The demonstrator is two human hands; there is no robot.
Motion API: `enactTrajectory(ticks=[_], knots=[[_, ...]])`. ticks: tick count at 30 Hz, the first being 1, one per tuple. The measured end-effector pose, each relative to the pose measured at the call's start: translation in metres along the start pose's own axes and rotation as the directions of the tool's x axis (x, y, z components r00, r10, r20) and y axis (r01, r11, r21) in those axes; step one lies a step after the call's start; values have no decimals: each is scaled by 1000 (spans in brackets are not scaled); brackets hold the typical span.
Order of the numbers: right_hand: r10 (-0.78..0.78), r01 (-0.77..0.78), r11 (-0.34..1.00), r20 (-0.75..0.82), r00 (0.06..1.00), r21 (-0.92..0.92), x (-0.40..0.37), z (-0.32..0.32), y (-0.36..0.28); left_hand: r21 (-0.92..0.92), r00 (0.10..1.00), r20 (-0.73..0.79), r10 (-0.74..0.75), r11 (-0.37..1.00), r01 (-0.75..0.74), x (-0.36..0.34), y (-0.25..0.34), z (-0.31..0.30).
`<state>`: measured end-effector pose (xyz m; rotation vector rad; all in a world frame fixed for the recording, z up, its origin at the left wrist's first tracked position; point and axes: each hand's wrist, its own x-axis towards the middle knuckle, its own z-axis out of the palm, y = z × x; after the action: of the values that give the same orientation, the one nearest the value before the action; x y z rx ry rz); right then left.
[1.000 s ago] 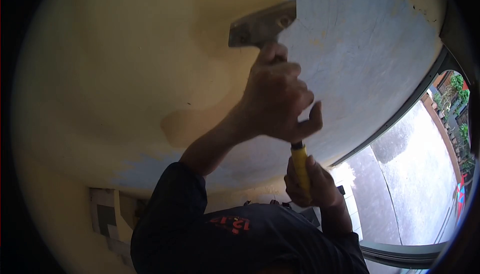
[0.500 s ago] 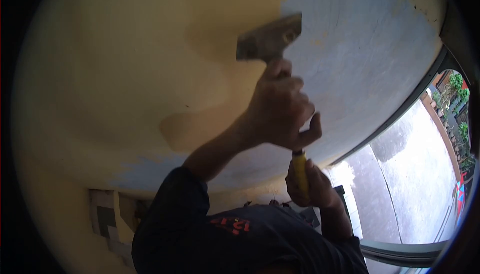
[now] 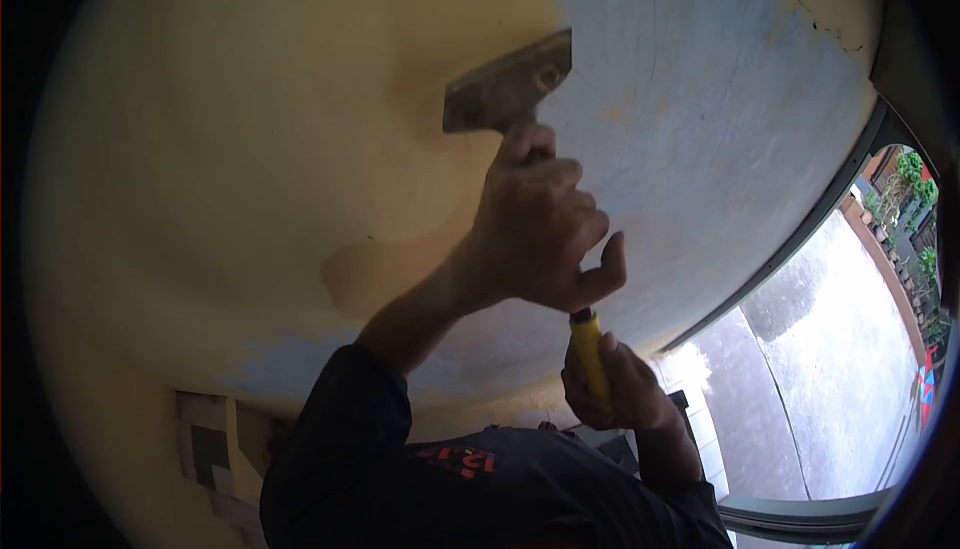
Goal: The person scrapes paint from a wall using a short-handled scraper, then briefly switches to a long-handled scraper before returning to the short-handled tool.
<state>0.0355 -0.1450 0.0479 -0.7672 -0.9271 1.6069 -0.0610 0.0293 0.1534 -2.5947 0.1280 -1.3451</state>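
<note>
A wide-bladed scraper point(image 3: 500, 89) lies with its metal blade against the wall point(image 3: 230, 149), at the border of yellow-beige paint and a pale blue-grey area point(image 3: 670, 119). My left hand point(image 3: 540, 209) is wrapped round the scraper just behind the blade, with one digit sticking out to the side. Lower down, my right hand point(image 3: 625, 384) grips its yellow handle point(image 3: 590, 349). The shaft between the two hands is mostly hidden by my left hand. A darker, damp-looking patch point(image 3: 430, 39) shows beside the blade.
At the right, a dark frame edge point(image 3: 800, 241) curves past the wall. Beyond it are bright concrete paving point(image 3: 820, 349) and green plants point(image 3: 910, 174). A crack point(image 3: 815, 27) runs across the upper right wall. Grey and white items point(image 3: 210, 439) show at lower left.
The blade and both hands have shifted left in view, the right hand also slightly down. Both hands keep their grip on the scraper.
</note>
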Motion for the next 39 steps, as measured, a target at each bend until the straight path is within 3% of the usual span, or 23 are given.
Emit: enactTrajectory(ticks=[1, 5, 8, 16, 18, 20, 22, 24, 28, 33, 38, 39], knots=[[-8, 8, 1000, -2, 1000, -23, 4, 0, -3, -22, 997, -78, 0, 1000, -1, -1, 0, 4], [-58, 61, 996, 47, 997, -65, 15, 5, -27, 58, 992, -116, 58, 997, -51, 22, -15, -8], [-16, 13, 999, 62, 998, 38, 7, 2, -8, 71, 998, -32, 47, 997, -44, 8, -8, -9], [-22, 24, 998, 32, 999, -64, 14, 5, -13, 49, 996, -89, 23, 999, -18, 8, -13, -7], [20, -19, 999, -36, 999, 36, 8, 4, 1, 66, 998, -48, 38, 997, -35, -3, -6, -3], [18, -17, 1000, -41, 999, 26, 12, 0, 2, -23, 999, -37, -6, 1000, 5, -3, 1, 0], [-20, 20, 1000, 3, 1000, -20, 15, -5, 3, 4, 999, 42, -3, 1000, 3, -4, -8, 1], [-27, 27, 999, 0, 1000, -41, 17, 1, -14, 28, 993, -109, 39, 999, -36, 13, -16, -3], [11, -10, 999, 11, 1000, -43, 5, -3, 3, 6, 1000, -26, -7, 1000, 7, -10, -3, 2], [-60, 61, 988, 6, 998, -144, 16, -2, -26, 94, 989, -137, 62, 994, -50, 19, -15, -5], [-12, 15, 998, 44, 999, -60, -1, 0, -15, 149, 993, -82, 80, 986, -67, 15, -7, -5], [-35, 36, 991, 5, 999, -132, 2, 2, -16, 121, 993, -92, 68, 991, -57, 14, -8, -4]])
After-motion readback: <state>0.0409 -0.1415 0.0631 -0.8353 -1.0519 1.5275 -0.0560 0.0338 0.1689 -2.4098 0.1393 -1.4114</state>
